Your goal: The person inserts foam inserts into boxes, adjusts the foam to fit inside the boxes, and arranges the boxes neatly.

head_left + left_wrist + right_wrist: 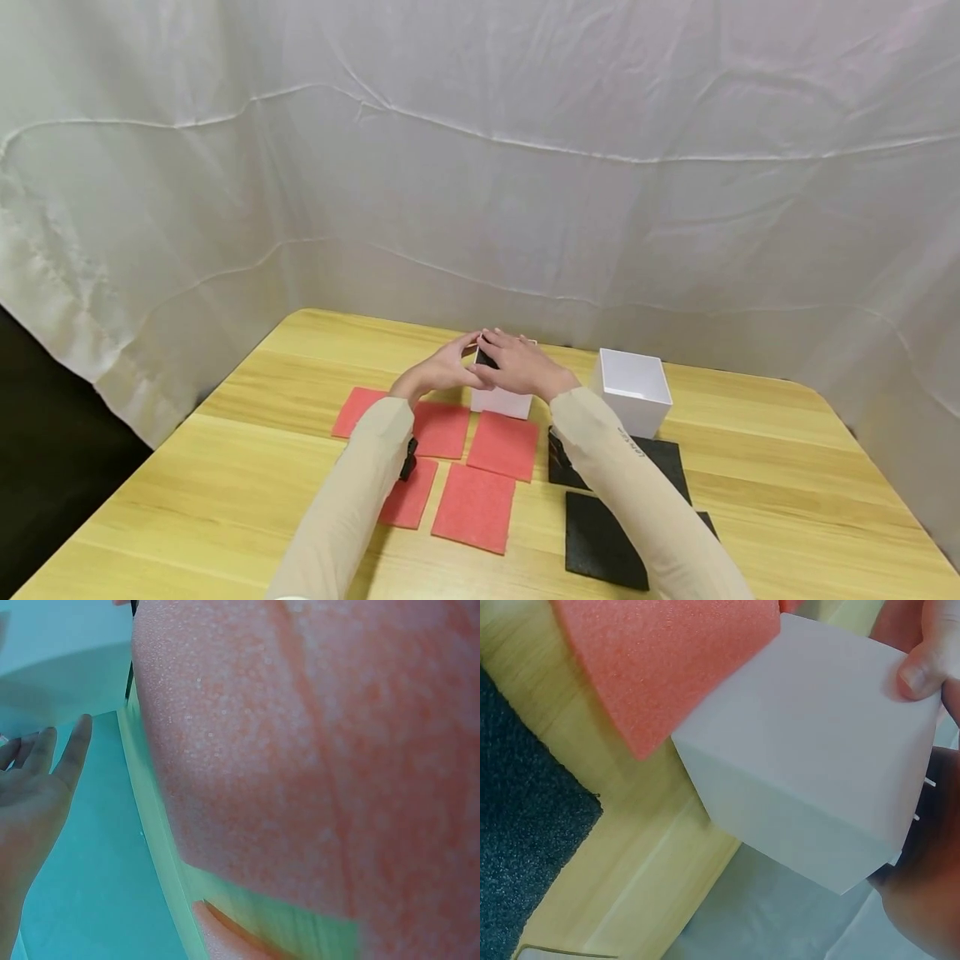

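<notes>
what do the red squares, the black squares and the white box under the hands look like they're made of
Red squares: likely soft foam, matte, with a fine pebbled grain close up. Black squares: probably a similar foam or felt, coarser and speckled. White box: smooth, thin-walled, slightly glossy, apparently plastic, possibly coated card.

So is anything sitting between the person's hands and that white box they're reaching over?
Nothing visible does. Both the left hand and the right hand are already at the white box, and the right thumb presses its side.

Two white boxes (501, 402) (634, 390), plain red foam squares (474, 507) and black foam squares (603, 546) lie on a pale yellow wood-grain worktop (225, 500), beige sleeves (352, 492) above.
</notes>
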